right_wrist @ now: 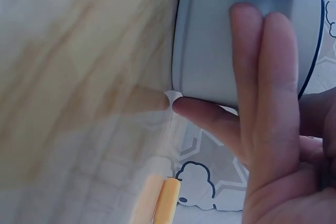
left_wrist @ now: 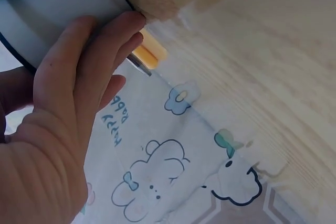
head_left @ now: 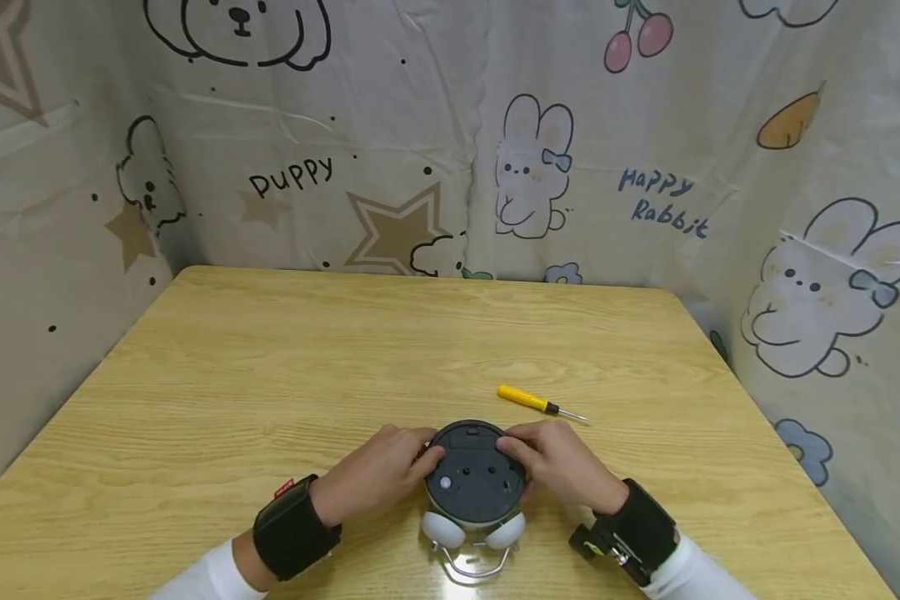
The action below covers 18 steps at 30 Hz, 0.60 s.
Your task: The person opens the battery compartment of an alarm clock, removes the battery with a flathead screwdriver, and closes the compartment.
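A twin-bell alarm clock [head_left: 476, 496] lies on the table with its black back facing up. Its two white bells [head_left: 443, 530] and wire handle point toward me. My left hand [head_left: 378, 468] grips its left side, thumb over the edge of the back and fingers along the pale casing [left_wrist: 52, 9]. From the opposite side my right hand [head_left: 562, 461] holds it the same way, its thumb on the upper right of the back. Two right fingers [right_wrist: 275, 77] lie flat along the casing in the right wrist view. The clock's face is hidden underneath.
Beyond the clock, slightly right, a screwdriver [head_left: 528, 398] with a yellow handle lies on the wooden table [head_left: 307, 358]. A curtain [head_left: 420, 125] with printed cartoon animals hangs behind the table and along both sides. Each wrist wears a black band [head_left: 296, 527].
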Available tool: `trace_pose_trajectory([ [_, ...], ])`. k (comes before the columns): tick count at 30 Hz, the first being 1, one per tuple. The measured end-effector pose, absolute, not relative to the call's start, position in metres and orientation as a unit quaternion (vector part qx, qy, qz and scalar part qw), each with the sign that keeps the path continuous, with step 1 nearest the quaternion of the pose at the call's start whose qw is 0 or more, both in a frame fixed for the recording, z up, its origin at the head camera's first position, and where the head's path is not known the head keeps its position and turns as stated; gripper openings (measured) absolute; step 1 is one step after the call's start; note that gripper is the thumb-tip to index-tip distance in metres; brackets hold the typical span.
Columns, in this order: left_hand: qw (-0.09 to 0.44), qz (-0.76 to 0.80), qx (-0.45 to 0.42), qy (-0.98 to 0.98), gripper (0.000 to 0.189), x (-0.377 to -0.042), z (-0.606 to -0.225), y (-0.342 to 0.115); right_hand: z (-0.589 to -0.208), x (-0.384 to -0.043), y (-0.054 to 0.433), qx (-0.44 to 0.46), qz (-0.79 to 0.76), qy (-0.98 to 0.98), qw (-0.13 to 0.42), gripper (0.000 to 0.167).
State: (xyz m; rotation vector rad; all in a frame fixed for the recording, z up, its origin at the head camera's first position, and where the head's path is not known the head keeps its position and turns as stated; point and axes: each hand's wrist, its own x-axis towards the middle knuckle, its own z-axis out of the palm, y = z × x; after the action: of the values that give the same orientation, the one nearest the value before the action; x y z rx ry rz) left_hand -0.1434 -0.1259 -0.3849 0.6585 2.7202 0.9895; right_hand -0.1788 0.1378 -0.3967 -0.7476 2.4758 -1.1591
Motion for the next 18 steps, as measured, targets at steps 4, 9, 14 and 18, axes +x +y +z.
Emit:
trace_pose_trajectory([
  [4, 0.097, 0.332, 0.217, 0.913, 0.026, -0.145, -0.385, -0.125, -0.397, -0.179, 0.141, -0.251, -0.419, 0.857, 0.164, 0.026],
  [9, 0.099, 0.332, 0.208, 0.915, 0.034, -0.144, -0.386, -0.126, -0.399, -0.184, 0.146, -0.236, -0.450, 0.839, 0.194, 0.029],
  [14, 0.090, 0.322, 0.210, 0.919, 0.047, -0.142, -0.388, -0.126, -0.401, -0.188, 0.150, -0.224, -0.472, 0.823, 0.221, 0.033],
  [18, 0.091, 0.337, 0.207, 0.914, 0.055, -0.145, -0.388, -0.126, -0.402, -0.189, 0.153, -0.227, -0.480, 0.819, 0.218, 0.032],
])
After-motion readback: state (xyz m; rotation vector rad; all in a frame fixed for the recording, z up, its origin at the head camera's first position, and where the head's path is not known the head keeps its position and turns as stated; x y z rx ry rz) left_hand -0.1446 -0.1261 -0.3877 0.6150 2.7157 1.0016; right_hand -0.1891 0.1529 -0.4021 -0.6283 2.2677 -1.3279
